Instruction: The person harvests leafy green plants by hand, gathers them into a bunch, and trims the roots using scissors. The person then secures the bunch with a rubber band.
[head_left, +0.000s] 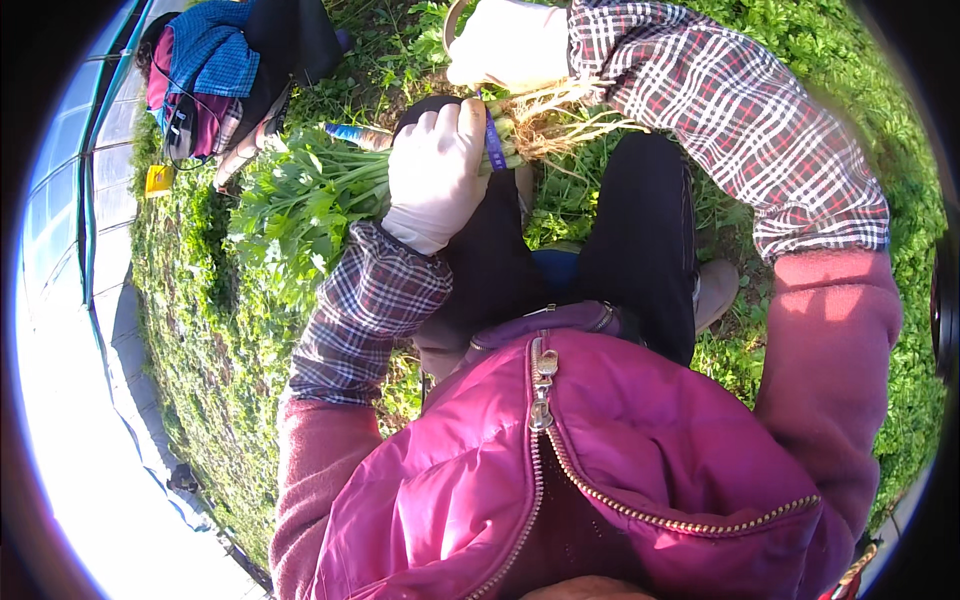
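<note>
My left hand (436, 172), in a white glove, grips a bunch of leafy celery (330, 180) across its stalks above my knee. The leaves point left and the pale, stringy roots (559, 124) point right. A purple printed band (494, 141) crosses the stalks just right of my left fingers. Above the roots my right hand (510, 46), also gloved in white, is closed by a curved brown ring-like object (451, 26). Only part of that object shows at the top edge. A short purple strip runs up from the band towards my right hand.
Low leafy plants (225, 390) cover the ground on both sides. Another person (214, 67) crouches at the upper left, near a yellow object (159, 181). A plastic sheet wall (67, 300) runs along the left. A blue and tan object (358, 135) lies behind the celery.
</note>
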